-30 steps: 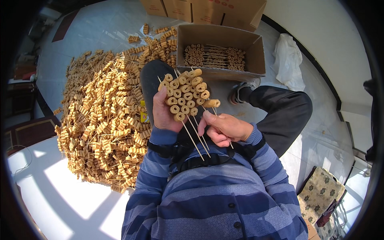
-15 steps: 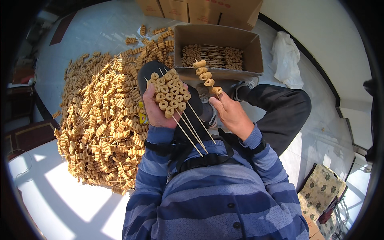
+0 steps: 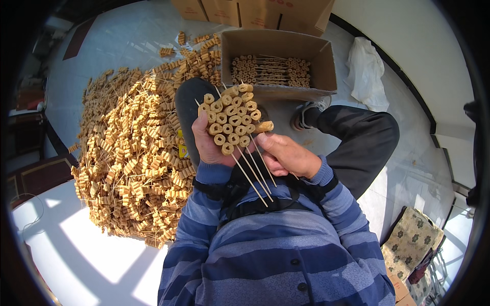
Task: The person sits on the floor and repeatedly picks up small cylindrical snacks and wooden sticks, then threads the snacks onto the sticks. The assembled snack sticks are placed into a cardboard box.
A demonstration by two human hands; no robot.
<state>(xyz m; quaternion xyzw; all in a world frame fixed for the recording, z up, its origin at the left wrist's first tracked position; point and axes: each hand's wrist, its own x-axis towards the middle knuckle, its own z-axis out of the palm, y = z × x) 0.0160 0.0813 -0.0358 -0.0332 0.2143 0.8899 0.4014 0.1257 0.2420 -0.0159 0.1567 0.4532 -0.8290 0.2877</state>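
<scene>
A bundle of skewers (image 3: 230, 118) threaded with tan, hollow food rolls lies in my left hand (image 3: 208, 147), whose thumb closes over the near-left side. Bare stick ends from it point toward my waist; their tips stick out at the far side. My right hand (image 3: 295, 155) pinches one more skewer (image 3: 263, 126) of the same rolls, held against the bundle's right side. Its thumb lies along the lowest roll, and part of its stick is hidden by the fingers. A large heap of similar skewers (image 3: 130, 168) spreads to my left.
Beyond my hands stands an open cardboard box (image 3: 280, 40) with skewers (image 3: 270, 70) laid in rows. More cardboard boxes (image 3: 219, 11) are behind it. A white plastic bag (image 3: 366, 71) lies at the right on the tiled floor. My bent legs (image 3: 357, 137) flank the work area.
My right hand has moved left, bringing its skewer from apart to the right side of the bundle. My left hand with the bundle has shifted slightly right.
</scene>
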